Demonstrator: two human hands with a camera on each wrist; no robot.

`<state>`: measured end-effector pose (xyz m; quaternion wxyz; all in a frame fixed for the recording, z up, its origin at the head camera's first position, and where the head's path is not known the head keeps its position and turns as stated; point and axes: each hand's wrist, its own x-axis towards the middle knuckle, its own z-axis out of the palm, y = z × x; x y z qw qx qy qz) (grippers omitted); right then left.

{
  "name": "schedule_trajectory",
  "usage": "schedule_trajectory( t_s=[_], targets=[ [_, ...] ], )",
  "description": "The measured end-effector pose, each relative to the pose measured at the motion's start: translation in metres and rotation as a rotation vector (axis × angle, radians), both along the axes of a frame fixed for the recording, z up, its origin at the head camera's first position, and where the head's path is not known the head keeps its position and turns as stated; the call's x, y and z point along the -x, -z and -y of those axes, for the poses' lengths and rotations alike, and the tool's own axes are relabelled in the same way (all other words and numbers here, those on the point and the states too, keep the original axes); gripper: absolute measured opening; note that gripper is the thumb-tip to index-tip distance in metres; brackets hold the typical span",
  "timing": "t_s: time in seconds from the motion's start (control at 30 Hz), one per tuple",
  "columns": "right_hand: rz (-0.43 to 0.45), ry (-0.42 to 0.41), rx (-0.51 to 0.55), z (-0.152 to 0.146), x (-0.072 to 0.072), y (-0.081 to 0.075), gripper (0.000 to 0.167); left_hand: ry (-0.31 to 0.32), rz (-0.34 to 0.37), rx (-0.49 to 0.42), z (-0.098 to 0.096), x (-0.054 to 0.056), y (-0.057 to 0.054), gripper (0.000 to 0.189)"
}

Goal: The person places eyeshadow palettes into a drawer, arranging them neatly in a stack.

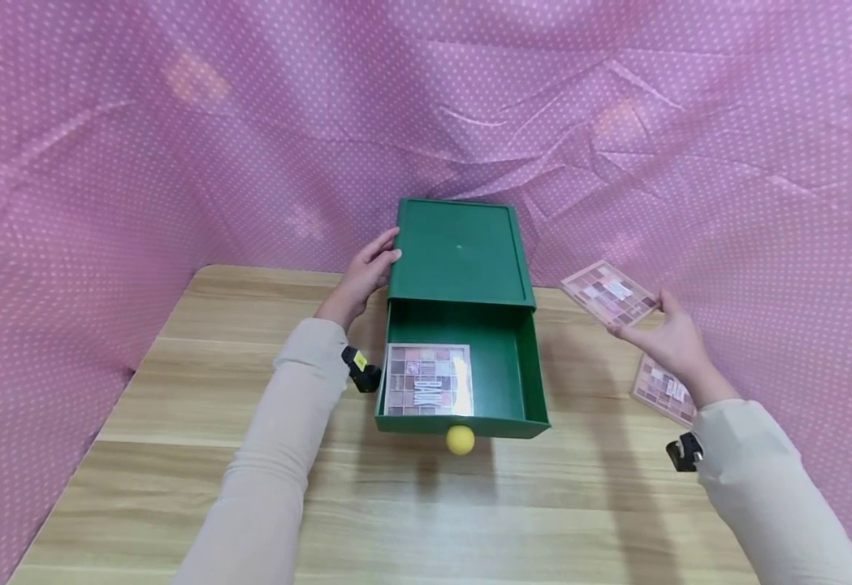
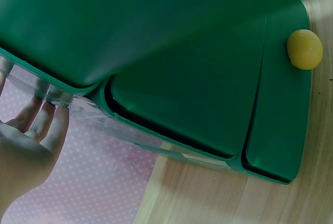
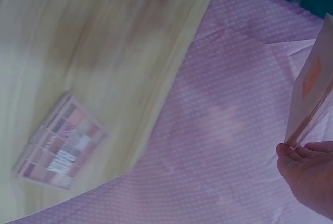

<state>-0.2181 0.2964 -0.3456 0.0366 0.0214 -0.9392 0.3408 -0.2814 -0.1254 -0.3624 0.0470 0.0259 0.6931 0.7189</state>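
A green drawer box (image 1: 462, 252) stands at the middle of the table, its drawer (image 1: 497, 366) pulled out toward me. One eyeshadow palette (image 1: 417, 382) lies in the drawer's left half. My left hand (image 1: 362, 280) touches the box's left side with fairly straight fingers, also seen by the left wrist camera as fingers (image 2: 57, 125) against that side. Right of the box, my right hand (image 1: 667, 337) pinches a second eyeshadow palette (image 1: 608, 294) by its edge, raised above the table. Below that hand a third palette (image 1: 661, 390) lies on the wood, partly hidden by the wrist.
A round yellow knob (image 1: 460, 439) sticks out from the drawer front. Pink dotted cloth (image 1: 309, 122) hangs close behind and beside the wooden table (image 1: 199, 390). Bare wood lies in front of the drawer and to its left.
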Motion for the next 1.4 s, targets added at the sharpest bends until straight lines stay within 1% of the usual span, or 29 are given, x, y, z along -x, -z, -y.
schedule_trajectory(
  t_s=[0.2, 0.33, 0.47, 0.53, 0.63, 0.73, 0.87, 0.97, 1.03, 1.17, 1.23, 1.4],
  targets=[
    [-0.065, -0.026, 0.016, 0.010, -0.002, -0.016, 0.076, -0.001, -0.001, -0.001, -0.002, -0.001, 0.000, 0.044],
    [-0.095, -0.047, 0.016, 0.020, -0.005, -0.030, 0.083, -0.004, 0.004, -0.009, -0.002, -0.002, -0.001, 0.044],
    [-0.123, -0.072, 0.029, 0.028, -0.010, -0.042, 0.081, -0.010, 0.006, -0.007, -0.003, -0.003, -0.002, 0.043],
    [-0.137, -0.084, 0.037, 0.033, -0.013, -0.046, 0.077, -0.015, 0.006, -0.009, -0.003, -0.004, -0.003, 0.043],
    [-0.154, -0.103, 0.045, 0.039, -0.017, -0.050, 0.077, -0.020, 0.007, -0.011, -0.004, -0.004, -0.003, 0.043],
    [-0.171, -0.130, 0.059, 0.046, -0.021, -0.053, 0.085, -0.020, 0.009, -0.016, -0.004, -0.004, -0.002, 0.044],
    [-0.168, -0.164, 0.064, 0.055, -0.027, -0.056, 0.096, -0.017, 0.013, -0.008, -0.004, -0.005, -0.002, 0.044],
    [-0.158, -0.175, 0.035, 0.061, -0.033, -0.059, 0.097, -0.012, 0.016, -0.007, -0.004, -0.006, -0.001, 0.044],
    [-0.168, -0.194, 0.033, 0.066, -0.035, -0.060, 0.096, -0.008, 0.014, -0.016, -0.004, -0.006, -0.002, 0.044],
    [-0.218, -0.260, 0.085, 0.075, -0.039, -0.059, 0.095, -0.005, 0.008, -0.024, -0.005, -0.006, -0.002, 0.044],
    [-0.228, -0.291, 0.115, 0.079, -0.041, -0.057, 0.093, -0.008, 0.009, -0.025, -0.005, -0.007, -0.003, 0.044],
    [-0.186, -0.321, 0.129, 0.089, -0.046, -0.053, 0.093, -0.019, 0.007, -0.026, -0.005, -0.007, -0.003, 0.044]
  ],
)
